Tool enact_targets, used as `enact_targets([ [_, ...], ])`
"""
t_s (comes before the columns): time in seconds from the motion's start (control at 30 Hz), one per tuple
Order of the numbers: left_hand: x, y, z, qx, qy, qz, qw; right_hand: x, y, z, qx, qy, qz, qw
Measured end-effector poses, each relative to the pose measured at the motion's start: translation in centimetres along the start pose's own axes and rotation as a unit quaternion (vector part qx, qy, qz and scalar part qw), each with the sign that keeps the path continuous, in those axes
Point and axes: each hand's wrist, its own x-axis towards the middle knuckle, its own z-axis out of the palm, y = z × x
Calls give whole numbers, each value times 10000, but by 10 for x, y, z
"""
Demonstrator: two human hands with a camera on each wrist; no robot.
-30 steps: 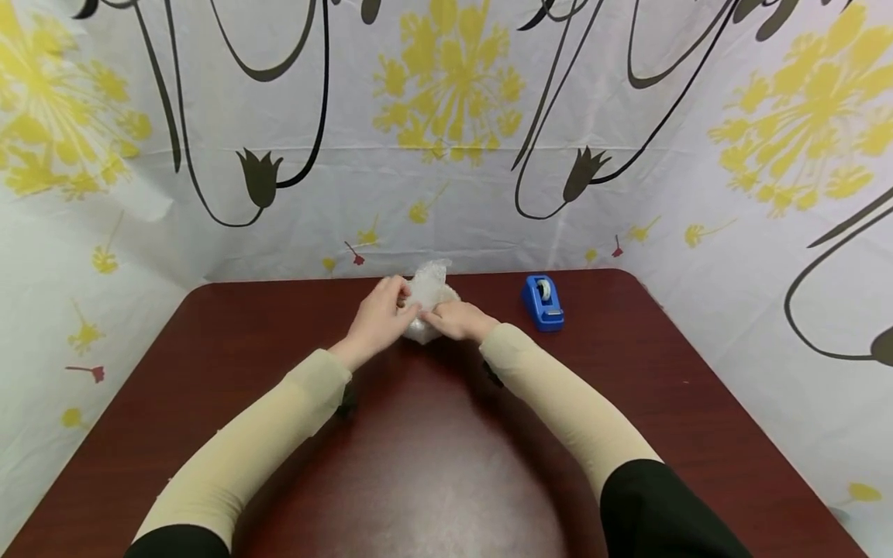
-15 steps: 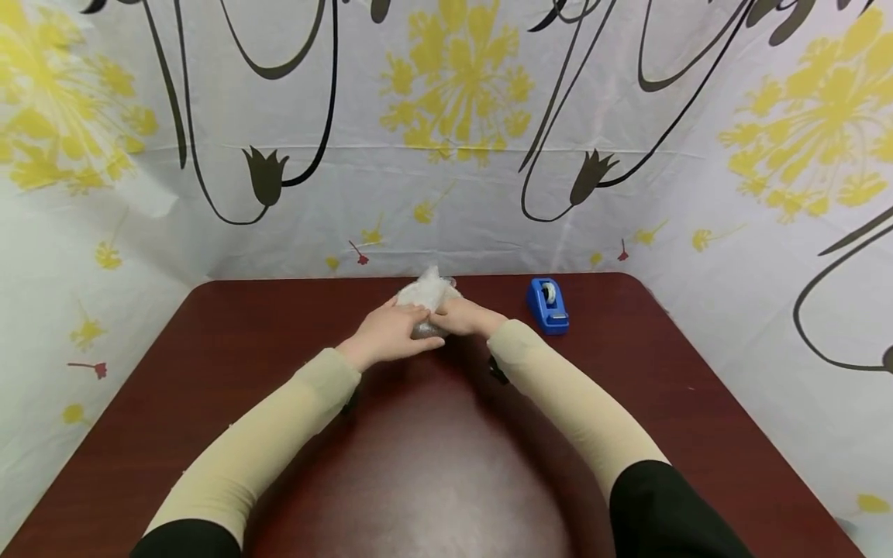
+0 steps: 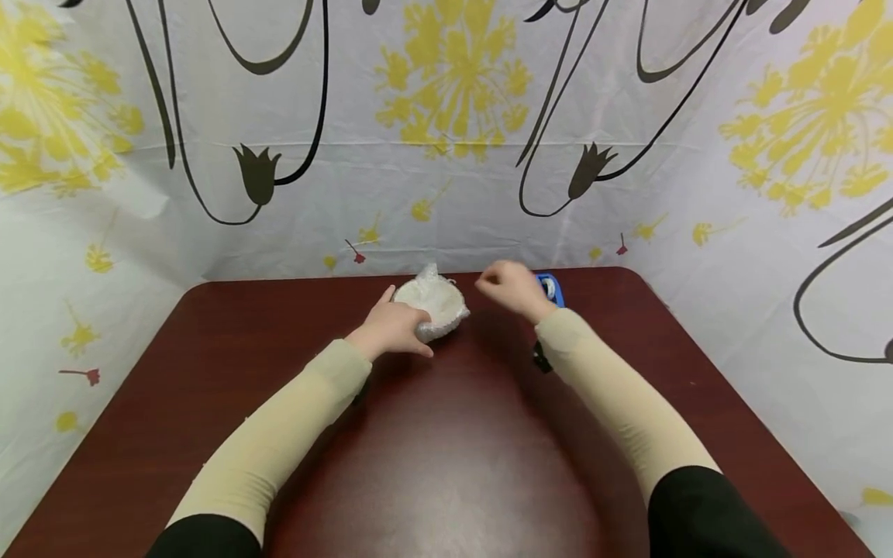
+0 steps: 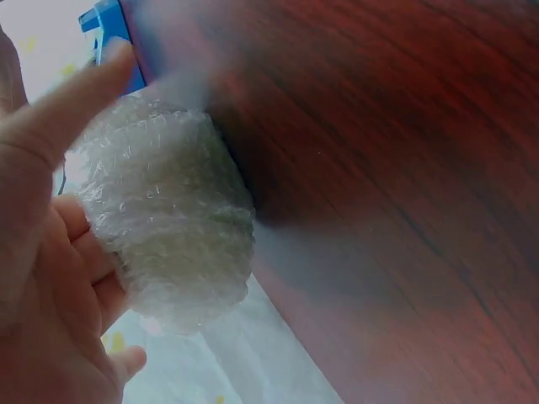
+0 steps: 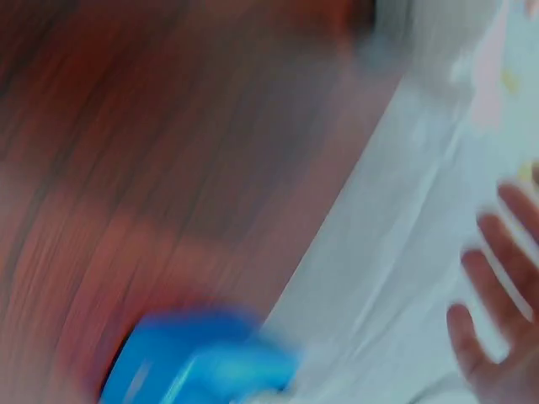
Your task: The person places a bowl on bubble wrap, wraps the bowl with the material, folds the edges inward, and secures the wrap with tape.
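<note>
– Where is the bubble-wrapped bundle (image 3: pixel 434 304) placed?
– Near the far edge of the desk (image 3: pixel 446 442), with a tuft of film (image 3: pixel 428 273) raised at its back.
– How are the hands held?
– The left hand (image 3: pixel 394 329) is laid against the bundle's left side, fingers touching it, thumb spread wide rather than closed round it. The right hand (image 3: pixel 515 289) is left loosely relaxed near the blue tape dispenser (image 3: pixel 559 289), which is partly hidden behind it; nothing is seen to be grasped there.
– How is the bundle best steadied?
– With light, even pressure, it seems, so that the film is kept snug and not crushed. The tuft is better pressed flat than left raised.
– And the dispenser?
– If tape (image 3: pixel 549 289) is to be pulled, it is best braced; otherwise it may be dragged.
</note>
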Motion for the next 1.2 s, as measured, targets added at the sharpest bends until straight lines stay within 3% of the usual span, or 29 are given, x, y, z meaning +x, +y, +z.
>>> enact_targets([
  [0.1, -2, 1, -2, -3, -13, 43, 10000, -13, 34, -20, 51, 416, 1112, 9929],
  [0.23, -4, -1, -1, 10, 120, 177, 9998, -40, 75, -29, 543, 361, 2273, 9716],
  [0.33, -3, -4, 0, -21, 96, 180, 9998, -56, 94, -28, 980, 25, 2725, 9572],
  [0.47, -1, -3, -2, -103, 10, 136, 9999, -65, 103, -27, 1708, -302, 3179, 9321],
  [0.7, 0, -2, -1, -190, -49, 50, 9998, -68, 101, -26, 2714, -261, 3466, 8975],
  [0.97, -2, -4, -1, -248, -20, 65, 9997, -68, 100, -30, 3922, -143, 3653, 8441],
  [1.07, -3, -4, 0, -252, -9, 42, 9997, -67, 100, -32, 4120, -287, 3691, 8326],
  [1.2, -2, -2, 0, -293, 78, 71, 9995, -67, 101, -37, 4149, -467, 3665, 8314],
])
